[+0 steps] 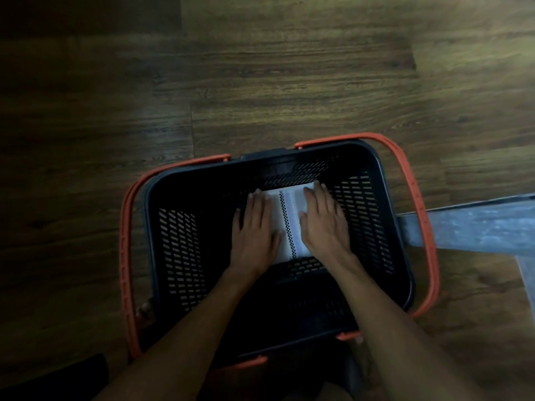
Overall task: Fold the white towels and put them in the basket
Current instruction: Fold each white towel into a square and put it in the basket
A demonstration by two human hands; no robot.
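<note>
The head camera's view is dim, and the folded white towel is hard to read. Only its middle band shows, crossed lengthwise by two dark dotted stripes, because the left hand covers one side and the right hand the other. How many layers lie there cannot be told. The towel rests on the bottom of the black basket, roughly midway between the side walls and close to the far wall. Each hand's grip is spread, with the fingers straight and laid flat on the cloth, palms down, pinching nothing. Both forearms reach in over the near rim, hiding part of it, and are cut off by the lower edge of the picture. Bare basket bottom shows to the left of the towel and in front of it, with less to the right, and slotted walls rise on all sides. The orange left handle and right handle lie swung outward along the rim, off the opening. The basket stands on a wooden floor. A grey strip runs from beside the basket's right wall to the picture's edge, and what it is cannot be made out. A dark shape in the lower left corner is cut off and too dim to identify.
</note>
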